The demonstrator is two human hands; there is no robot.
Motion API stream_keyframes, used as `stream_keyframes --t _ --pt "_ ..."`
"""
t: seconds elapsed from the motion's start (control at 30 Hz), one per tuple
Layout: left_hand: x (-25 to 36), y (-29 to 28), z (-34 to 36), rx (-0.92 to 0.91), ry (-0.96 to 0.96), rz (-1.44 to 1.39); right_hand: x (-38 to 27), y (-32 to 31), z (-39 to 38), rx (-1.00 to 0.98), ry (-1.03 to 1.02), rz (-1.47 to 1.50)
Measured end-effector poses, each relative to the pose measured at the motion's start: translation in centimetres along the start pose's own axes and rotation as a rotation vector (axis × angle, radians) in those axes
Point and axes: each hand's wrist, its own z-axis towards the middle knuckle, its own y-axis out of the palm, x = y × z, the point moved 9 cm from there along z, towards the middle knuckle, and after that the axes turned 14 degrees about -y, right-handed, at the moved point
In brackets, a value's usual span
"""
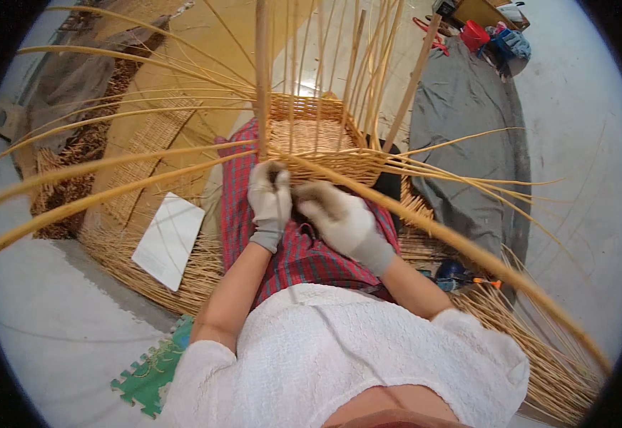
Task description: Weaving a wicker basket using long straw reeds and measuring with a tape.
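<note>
A half-woven wicker basket (332,167) rests on my lap, its open side facing up. Upright stakes rise from it, and long bare rods fan out to the left and right. My left hand (272,198), in a soiled white glove, is closed at the basket's near left corner, below a wooden corner post (262,78). Close beside it, my right hand (339,217), gloved too, has its fingers curled under the near wall. What those fingers hold is hidden. One thick rod (461,250) runs from that corner over my right hand to the lower right.
A red checked cloth (240,171) covers my lap. Bundles of wicker rods (532,342) lie on both sides. On the left are a white board (170,240) and a woven strip (150,153). Grey cloth (461,135) and a red container (473,36) are at right.
</note>
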Motion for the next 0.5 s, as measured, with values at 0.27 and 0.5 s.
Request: stream_keyframes --t 0.27,0.5 --pt "-3.3 -3.0 7.9 -0.163 -0.098 -0.575 -5.8 6.3 10.8 0.075 -0.564 -0.734" --pt "-1.9 -1.3 6.8 -0.321 0.149 -0.098 -5.2 4.8 3.4 0.042 -0.451 -0.471"
